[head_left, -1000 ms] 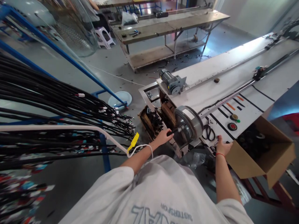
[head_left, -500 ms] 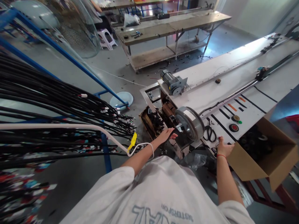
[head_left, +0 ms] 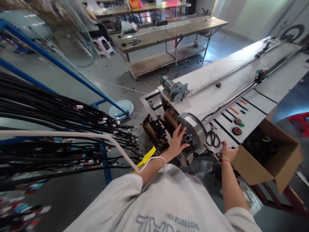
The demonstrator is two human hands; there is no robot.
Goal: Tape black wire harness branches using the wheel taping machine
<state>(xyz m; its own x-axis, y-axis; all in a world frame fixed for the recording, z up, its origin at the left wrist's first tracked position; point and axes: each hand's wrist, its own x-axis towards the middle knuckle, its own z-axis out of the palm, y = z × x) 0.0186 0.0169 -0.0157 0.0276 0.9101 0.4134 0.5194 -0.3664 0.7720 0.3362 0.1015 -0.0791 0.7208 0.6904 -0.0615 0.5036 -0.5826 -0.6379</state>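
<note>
My left hand [head_left: 176, 144] has its fingers spread at the near side of a large grey round reel [head_left: 194, 131] at the bench's end. Its fingertips overlap the reel's side; whether they touch it I cannot tell. At the bench's near edge my right hand [head_left: 229, 152] rests with thumb and forefinger apart, nothing visible in it. Scissors with black handles [head_left: 213, 139] lie just left of it. Behind it on the bench are a black tape roll with a red centre [head_left: 237, 131] and several black strips [head_left: 227, 117].
An open cardboard box [head_left: 267, 158] of dark rolls stands right of my right hand. Bundled black cables [head_left: 60, 106] hang on a blue rack [head_left: 103, 158] at left. A white rod [head_left: 91, 132] with a yellow tag [head_left: 146, 158] crosses by my left forearm. A motor [head_left: 174, 88] sits on the bench.
My left hand has moved up and right to the reel, its fingers now spread. The yellow tag has swung right and down. My right hand stays at the bench edge as the view shifts slightly.
</note>
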